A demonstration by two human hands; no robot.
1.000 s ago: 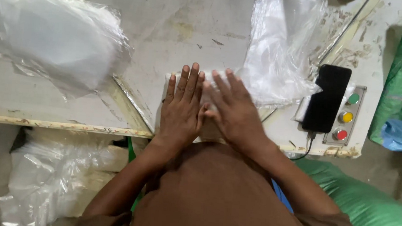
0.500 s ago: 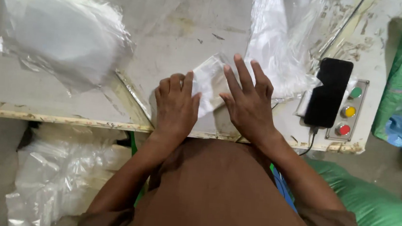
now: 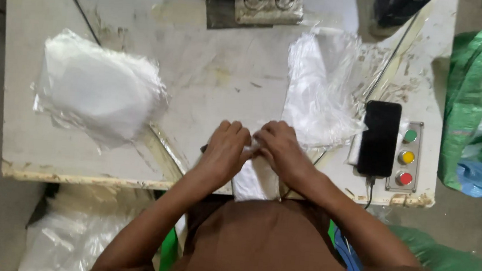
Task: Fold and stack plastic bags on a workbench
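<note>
1. Now I see a change: half a second ago both hands lay flat and spread on the small white packet; here the left hand [image 3: 227, 150] and the right hand [image 3: 279, 149] are curled and meet fingertip to fingertip, pinching the top edge of the white packet [image 3: 254, 179].
2. The packet hangs at the near edge of the table [image 3: 212, 70], between my wrists and just over my brown shirt [image 3: 267, 241].
3. I count two heaps of clear plastic bags on the table: one large pile [image 3: 98, 87] at the left, one loose pile [image 3: 319, 90] at the right, close beyond the right hand.
4. I count one black phone [image 3: 379, 138] and one control box [image 3: 406, 157] with three buttons: green, yellow, red.
5. Open room is in the table middle, between the two piles; the near edge is chipped, and green sacks [image 3: 480, 114] stand beside the table's right side.
</note>
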